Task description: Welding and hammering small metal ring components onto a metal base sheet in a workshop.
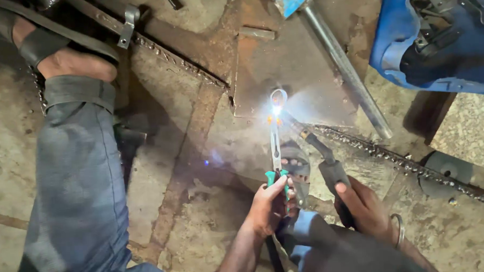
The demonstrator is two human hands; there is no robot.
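Welding in progress: your left hand (267, 205) grip squeezes green-handled pliers (276, 151) pinching a metal ring (278, 97); right hand (365, 207) grip wraps the electrode holder (329, 168). Next: keep the arc steady.

Pliers (276, 151): long bare-steel jaws, silvery grey; grips teal green.
Welding torch (329, 168): dark grey to black handle with a brass-coloured collar near its tip.
Arc (276, 109): white-blue glare, two small orange sparks beneath.
Flat steel plate (293, 64): rust brown, mottled with grey.
Roller chain (404, 160): dull grey, repeating link pattern.
Round steel bar (347, 68): pale grey, blue-painted block at its upper end.
Trouser leg (78, 195): faded blue-grey.
Concrete floor (202, 234): tan, speckled and stained.
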